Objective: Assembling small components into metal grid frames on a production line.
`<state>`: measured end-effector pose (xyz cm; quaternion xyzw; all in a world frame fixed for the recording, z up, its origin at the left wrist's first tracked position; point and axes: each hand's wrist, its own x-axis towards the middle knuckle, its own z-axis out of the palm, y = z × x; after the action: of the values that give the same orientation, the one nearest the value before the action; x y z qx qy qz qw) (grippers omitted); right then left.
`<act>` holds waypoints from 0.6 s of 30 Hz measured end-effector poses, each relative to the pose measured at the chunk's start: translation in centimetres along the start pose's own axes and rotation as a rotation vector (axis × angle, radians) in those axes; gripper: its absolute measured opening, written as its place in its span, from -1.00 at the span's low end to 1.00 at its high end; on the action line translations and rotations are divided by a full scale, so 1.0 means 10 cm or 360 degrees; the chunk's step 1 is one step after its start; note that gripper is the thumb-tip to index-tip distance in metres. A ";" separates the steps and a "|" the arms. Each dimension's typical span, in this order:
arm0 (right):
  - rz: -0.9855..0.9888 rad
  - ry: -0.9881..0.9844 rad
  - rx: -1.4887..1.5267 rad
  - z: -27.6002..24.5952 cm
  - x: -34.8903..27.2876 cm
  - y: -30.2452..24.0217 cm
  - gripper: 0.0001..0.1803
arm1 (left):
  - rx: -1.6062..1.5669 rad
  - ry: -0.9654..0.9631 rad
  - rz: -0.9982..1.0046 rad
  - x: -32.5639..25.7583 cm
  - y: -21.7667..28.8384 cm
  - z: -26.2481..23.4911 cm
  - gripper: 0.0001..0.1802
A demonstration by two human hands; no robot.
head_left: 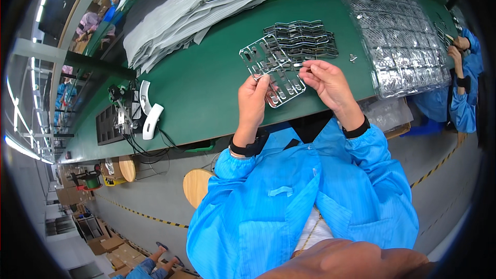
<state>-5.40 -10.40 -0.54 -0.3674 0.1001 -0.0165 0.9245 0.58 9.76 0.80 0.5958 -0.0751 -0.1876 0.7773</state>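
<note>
A chrome-coloured frame of small shiny parts on thin runners [285,87] is held tilted above the green table. My left hand [251,102] is closed on its near-left edge, thumb on top. Just off the frame's right side, my right hand [329,83] pinches a small shiny piece [297,64] between thumb and fingertips. I cannot tell whether this piece touches the frame. Behind the frame lies a stack of similar chrome frames [305,39], partly hidden by it. A few tiny loose shiny parts [353,58] lie to the right of the stack.
Clear plastic trays [400,36] cover the table's right part. White foam-like sheets [191,13] are piled at the back left. Left on the green table [201,98] stand a small device with cables [123,116] and curved white pieces [151,121]. A co-worker's hands [457,51] show far right.
</note>
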 end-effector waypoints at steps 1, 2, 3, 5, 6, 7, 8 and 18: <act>-0.0007 0.0008 -0.0001 0.02 -0.02 -0.01 -0.72 | 0.0001 0.0016 -0.0001 0.00 0.00 0.00 -0.82; -0.0016 -0.0029 -0.0030 0.03 -0.04 -0.03 -0.71 | -0.0001 0.0006 -0.0004 0.00 0.00 0.00 -0.82; -0.0020 -0.0067 -0.0063 0.05 -0.06 -0.03 -0.70 | -0.0001 0.0014 -0.0007 0.00 0.00 -0.01 -0.82; -0.0053 -0.0083 -0.0100 0.07 -0.09 -0.04 -0.71 | -0.0004 0.0019 -0.0011 0.00 -0.02 -0.01 -0.82; -0.0084 -0.0103 -0.0129 0.08 -0.09 -0.04 -0.71 | -0.0001 0.0008 -0.0010 0.00 -0.03 -0.02 -0.82; -0.0087 -0.0096 -0.0126 0.09 -0.10 -0.04 -0.71 | 0.0003 -0.0002 -0.0007 0.01 -0.03 -0.01 -0.82; -0.0122 -0.0085 -0.0161 0.09 -0.11 -0.04 -0.71 | 0.0005 -0.0007 -0.0012 0.01 -0.03 -0.01 -0.82; -0.0116 0.0107 -0.0280 0.11 -0.19 -0.13 -0.73 | 0.0006 -0.0038 -0.0024 0.02 -0.06 0.02 -0.83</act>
<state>-6.97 -10.36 1.48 -0.4498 0.1187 -0.0537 0.8836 0.56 9.37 0.26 0.5954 -0.0803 -0.2003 0.7739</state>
